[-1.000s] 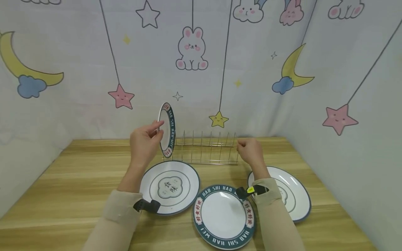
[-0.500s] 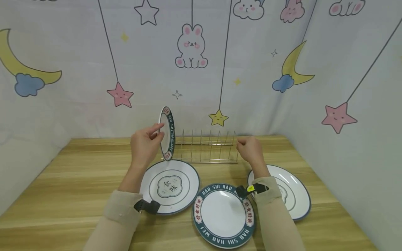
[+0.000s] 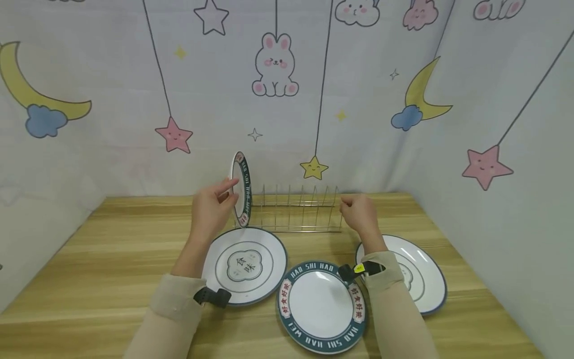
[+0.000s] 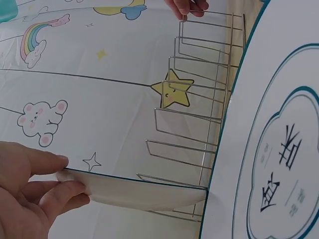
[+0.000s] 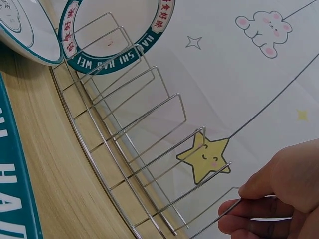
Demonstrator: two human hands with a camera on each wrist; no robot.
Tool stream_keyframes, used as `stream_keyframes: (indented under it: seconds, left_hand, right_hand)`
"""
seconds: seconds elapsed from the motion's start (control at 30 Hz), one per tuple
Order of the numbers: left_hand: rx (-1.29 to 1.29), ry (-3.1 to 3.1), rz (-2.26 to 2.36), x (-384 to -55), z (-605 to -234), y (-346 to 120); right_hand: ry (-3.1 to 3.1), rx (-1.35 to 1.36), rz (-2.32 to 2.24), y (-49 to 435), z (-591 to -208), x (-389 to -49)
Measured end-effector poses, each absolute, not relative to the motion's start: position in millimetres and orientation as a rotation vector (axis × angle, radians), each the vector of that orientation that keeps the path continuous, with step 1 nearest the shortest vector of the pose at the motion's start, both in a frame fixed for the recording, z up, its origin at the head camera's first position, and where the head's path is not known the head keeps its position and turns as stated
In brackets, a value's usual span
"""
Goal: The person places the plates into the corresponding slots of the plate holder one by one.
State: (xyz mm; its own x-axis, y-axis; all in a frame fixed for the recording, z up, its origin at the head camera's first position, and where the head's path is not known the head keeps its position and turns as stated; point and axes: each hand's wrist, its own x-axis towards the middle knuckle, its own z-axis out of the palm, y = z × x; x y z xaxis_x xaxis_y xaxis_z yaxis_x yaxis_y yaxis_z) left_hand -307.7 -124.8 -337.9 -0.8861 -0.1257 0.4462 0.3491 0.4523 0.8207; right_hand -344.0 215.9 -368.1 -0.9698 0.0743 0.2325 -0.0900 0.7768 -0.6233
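Observation:
Between thumb and fingers, my left hand (image 3: 213, 207) pinches the rim of a white plate (image 3: 247, 192) with a teal lettered band. The plate stands on edge at the left end of a wire dish rack (image 3: 296, 231). In the left wrist view, this plate (image 4: 139, 191) appears nearly edge-on among the rack's end wires. My right hand (image 3: 360, 214) is at the rack's opposite end. In the right wrist view, the thumb and fingers of the right hand (image 5: 279, 194) grip the rack's end wire loop. The other slots of the rack (image 5: 129, 177) hold no plates.
A white plate with a thin blue rim (image 3: 244, 267) lies in front of the rack at left. Another teal-banded plate (image 3: 320, 306) lies front centre. A deeper white dish (image 3: 426, 279) sits at right, partly behind the right sleeve. A printed cloth (image 3: 215, 99) hangs behind the wooden table (image 3: 89, 279).
Over the last second my left hand has lowered the plate slightly toward the rack's left end. My right hand has stayed on the rack's right end.

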Motion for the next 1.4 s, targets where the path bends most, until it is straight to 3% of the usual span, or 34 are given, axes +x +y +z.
stream_keyframes:
  seconds: [1.4]
  left_hand:
    - [-0.17,-2.467,-1.405,-275.6,-338.4,-167.0]
  right_hand:
    - [-2.722,0.003,0.924,215.2,-370.6,-347.9]
